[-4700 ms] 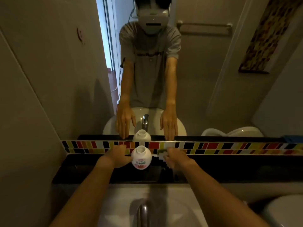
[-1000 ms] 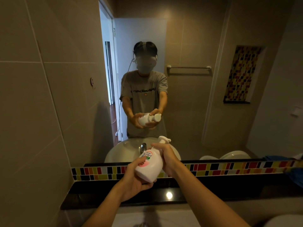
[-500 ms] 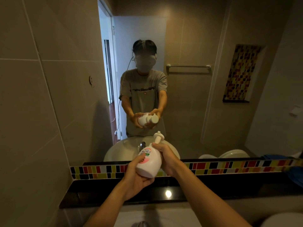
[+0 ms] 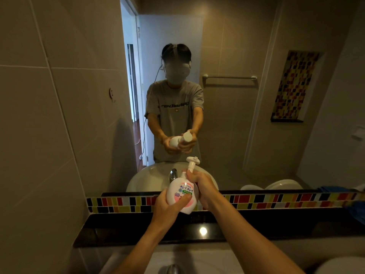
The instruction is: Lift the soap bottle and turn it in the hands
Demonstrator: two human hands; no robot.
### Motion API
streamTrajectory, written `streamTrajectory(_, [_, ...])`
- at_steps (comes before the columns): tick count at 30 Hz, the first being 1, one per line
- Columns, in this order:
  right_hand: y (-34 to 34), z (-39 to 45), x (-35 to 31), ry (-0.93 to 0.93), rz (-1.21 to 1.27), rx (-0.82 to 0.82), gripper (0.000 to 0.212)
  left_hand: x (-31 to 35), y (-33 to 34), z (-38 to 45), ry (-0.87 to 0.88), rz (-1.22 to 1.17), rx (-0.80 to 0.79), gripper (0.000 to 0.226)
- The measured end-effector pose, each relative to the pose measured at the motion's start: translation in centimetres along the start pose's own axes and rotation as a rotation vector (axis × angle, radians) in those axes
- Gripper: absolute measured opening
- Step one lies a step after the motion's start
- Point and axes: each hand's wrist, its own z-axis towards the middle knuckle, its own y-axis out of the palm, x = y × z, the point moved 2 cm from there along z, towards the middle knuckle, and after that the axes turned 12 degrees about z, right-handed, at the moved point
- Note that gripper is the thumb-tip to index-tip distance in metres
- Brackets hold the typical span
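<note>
Soap bottle [image 4: 182, 194] held tilted in the air above the black counter [image 4: 122, 230], in front of the mosaic tile strip [image 4: 276, 200]. Left hand [image 4: 167, 209] wrapped round the bottle's body, thumb across the label. Right hand [image 4: 203, 186] pinching the neck just under the pump head [image 4: 192, 161]. Best done by holding the body firm, keeping the pump stem in line with the neck and turning gently at the collar, above the counter.

Soap bottle [image 4: 181, 192] label: "キレイキレイ"; shirt print mirrored, unreadable.
</note>
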Motion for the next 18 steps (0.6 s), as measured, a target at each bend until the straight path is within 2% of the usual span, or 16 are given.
streamTrajectory(4, [0.0,0.0,-0.2,-0.035,0.029,-0.034,0.021,0.2,0.4,-0.3,0.005,0.0,0.064,0.054])
streamTrajectory(6, [-0.3,-0.2,-0.5,-0.025,0.225,-0.104,0.023,0.6,0.2,-0.4,0.007,-0.083,0.044,0.058])
streamTrajectory(9, [-1.2,0.1,-1.9,0.016,0.556,-0.171,0.047,1.0,-0.5,-0.6,0.007,-0.227,0.003,0.07])
streamTrajectory(12, [-1.0,0.6,-3.7,0.046,0.513,-0.177,0.051,0.7,-0.4,-0.8,0.027,-0.223,-0.053,0.065])
streamTrajectory(15, [-0.3,0.9,-4.8,0.052,0.419,-0.236,0.046,0.1,0.4,-1.1,-0.015,-0.349,-0.149,0.054])
streamTrajectory(18, [-0.1,0.8,-4.9,0.051,0.377,-0.249,0.039,0.4,0.8,-1.2,-0.001,-0.377,-0.144,0.051])
